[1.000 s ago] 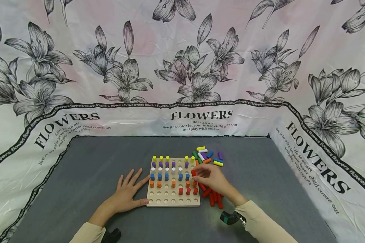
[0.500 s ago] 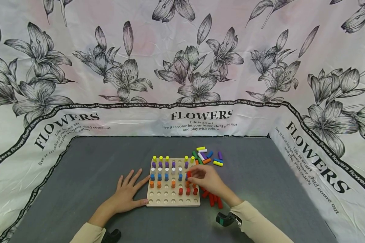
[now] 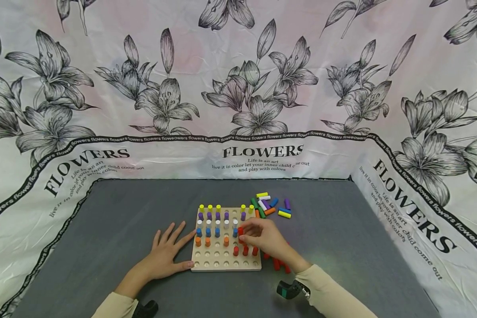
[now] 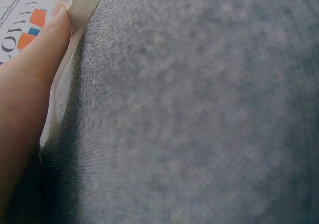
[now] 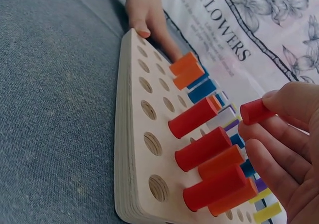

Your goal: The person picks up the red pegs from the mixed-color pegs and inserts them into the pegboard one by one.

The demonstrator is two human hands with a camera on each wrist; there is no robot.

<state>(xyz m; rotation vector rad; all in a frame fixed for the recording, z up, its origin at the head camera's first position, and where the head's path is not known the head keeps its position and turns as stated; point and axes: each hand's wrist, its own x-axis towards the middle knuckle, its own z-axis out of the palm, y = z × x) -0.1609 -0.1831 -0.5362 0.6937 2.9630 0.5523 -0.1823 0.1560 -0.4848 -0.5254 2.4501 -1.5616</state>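
A wooden pegboard (image 3: 216, 266) lies on the grey table, with rows of yellow, purple, white, blue, orange and red pegs standing in its holes. My right hand (image 3: 268, 238) is above the board's right half and pinches a red peg (image 5: 255, 112) between thumb and fingers; the peg is clear of the board. Three red pegs (image 5: 204, 149) stand in the row nearest the empty front holes. My left hand (image 3: 164, 255) lies spread at the board's left side, its thumb (image 4: 59, 25) and a fingertip touching the edge.
Loose red pegs (image 3: 277, 264) lie right of the board, partly hidden by the right forearm. A mixed pile of coloured pegs (image 3: 270, 205) lies at the back right. Flower-printed cloth (image 3: 258, 163) borders the table behind and at both sides.
My right hand has moved left over the board, carrying the red peg from its right edge toward the middle. The left hand stays in place.
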